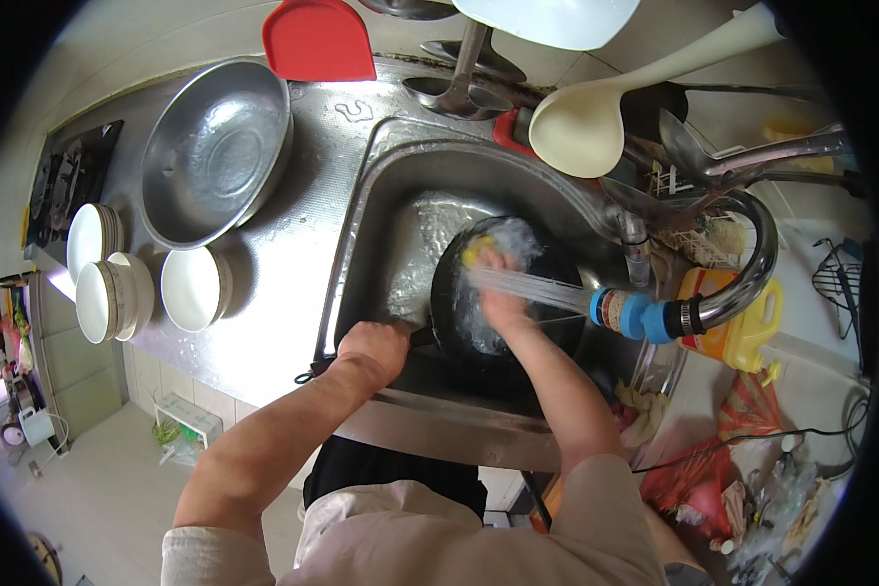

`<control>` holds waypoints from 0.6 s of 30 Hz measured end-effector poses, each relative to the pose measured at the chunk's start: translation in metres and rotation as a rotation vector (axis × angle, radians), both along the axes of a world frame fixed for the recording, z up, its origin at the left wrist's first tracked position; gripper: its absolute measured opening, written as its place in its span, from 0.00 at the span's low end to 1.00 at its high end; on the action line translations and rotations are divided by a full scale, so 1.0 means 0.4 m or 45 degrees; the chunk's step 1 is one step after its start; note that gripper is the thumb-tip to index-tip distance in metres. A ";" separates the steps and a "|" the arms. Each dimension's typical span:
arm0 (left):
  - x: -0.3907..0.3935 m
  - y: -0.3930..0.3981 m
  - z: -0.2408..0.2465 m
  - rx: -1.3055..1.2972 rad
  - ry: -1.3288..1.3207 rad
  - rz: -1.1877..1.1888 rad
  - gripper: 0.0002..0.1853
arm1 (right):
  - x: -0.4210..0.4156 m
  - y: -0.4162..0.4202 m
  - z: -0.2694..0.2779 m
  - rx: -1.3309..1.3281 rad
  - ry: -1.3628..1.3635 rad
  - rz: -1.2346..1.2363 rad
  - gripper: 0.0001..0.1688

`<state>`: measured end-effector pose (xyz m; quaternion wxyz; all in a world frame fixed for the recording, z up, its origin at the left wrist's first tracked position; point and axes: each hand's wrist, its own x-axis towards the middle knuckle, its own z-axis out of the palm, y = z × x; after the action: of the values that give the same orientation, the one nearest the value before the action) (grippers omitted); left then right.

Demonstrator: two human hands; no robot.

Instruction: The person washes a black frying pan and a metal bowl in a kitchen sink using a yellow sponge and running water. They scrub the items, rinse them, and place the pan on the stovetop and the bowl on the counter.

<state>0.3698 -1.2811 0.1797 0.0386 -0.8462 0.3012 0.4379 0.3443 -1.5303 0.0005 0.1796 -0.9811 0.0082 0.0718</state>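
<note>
A dark round pan (pixel 454 293) lies in the stainless steel sink (pixel 381 190), under water running from a faucet with a blue filter nozzle (pixel 630 313). My left hand (pixel 376 350) is closed around the pan's handle at the sink's front left. Inside the pan, my right hand (pixel 499 289) presses a yellow sponge (pixel 477 251) to the surface. The stream strikes this hand and splashes, so its fingers are partly hidden.
A large metal basin (pixel 216 154) and stacked white bowls (pixel 194 289) stand on the left counter. Ladles and a cream spoon (pixel 579 135) hang over the sink's back right. A yellow jug (pixel 732 322) and red plastic bags (pixel 692 487) are at the right.
</note>
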 end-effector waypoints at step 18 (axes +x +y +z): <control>0.001 -0.005 0.006 0.057 -0.028 -0.066 0.13 | -0.045 -0.311 0.003 -0.158 -0.151 0.109 0.26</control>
<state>0.3702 -1.2831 0.1819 0.0722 -0.8417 0.3129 0.4342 0.3264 -1.6547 0.0017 0.1153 -0.9923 -0.0398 0.0205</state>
